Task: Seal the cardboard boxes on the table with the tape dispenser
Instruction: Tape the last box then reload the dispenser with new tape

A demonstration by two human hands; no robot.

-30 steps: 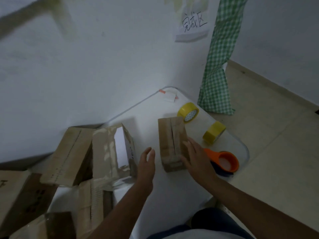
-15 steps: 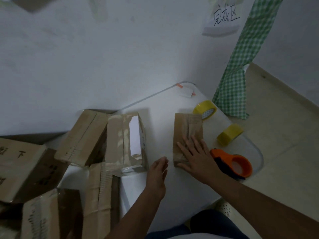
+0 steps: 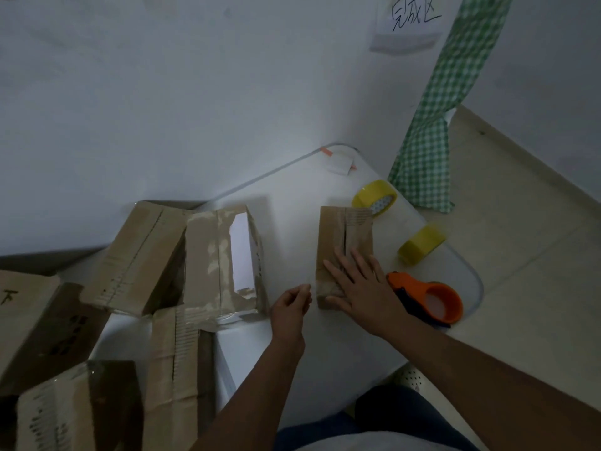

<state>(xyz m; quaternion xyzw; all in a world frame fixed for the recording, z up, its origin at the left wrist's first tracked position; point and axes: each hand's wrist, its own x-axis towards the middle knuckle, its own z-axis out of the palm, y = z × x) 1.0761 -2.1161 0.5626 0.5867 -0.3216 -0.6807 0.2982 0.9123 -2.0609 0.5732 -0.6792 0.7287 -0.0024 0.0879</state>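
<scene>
A small cardboard box (image 3: 354, 232) lies on the white table (image 3: 292, 196), its top flaps meeting along a centre seam. My right hand (image 3: 364, 288) rests flat on the box's near end, fingers spread and straight. My left hand (image 3: 289, 307) hovers at the box's near left corner with fingers curled and thumb close to the forefinger; whether it pinches a strip of clear tape there is unclear. The orange tape dispenser (image 3: 435, 301) lies on the table just right of my right wrist, untouched.
Two yellow tape rolls (image 3: 374, 196) (image 3: 421, 244) sit beyond the dispenser near the table's right edge. Several larger cardboard boxes (image 3: 224, 262) (image 3: 136, 255) crowd the left side. A green checked cloth (image 3: 432, 125) hangs at the right; a paper sign (image 3: 409, 24) is on the wall.
My right hand slid onto the box's near end and stays flat. My left hand moved closer to the box's corner and its fingers curled from straight.
</scene>
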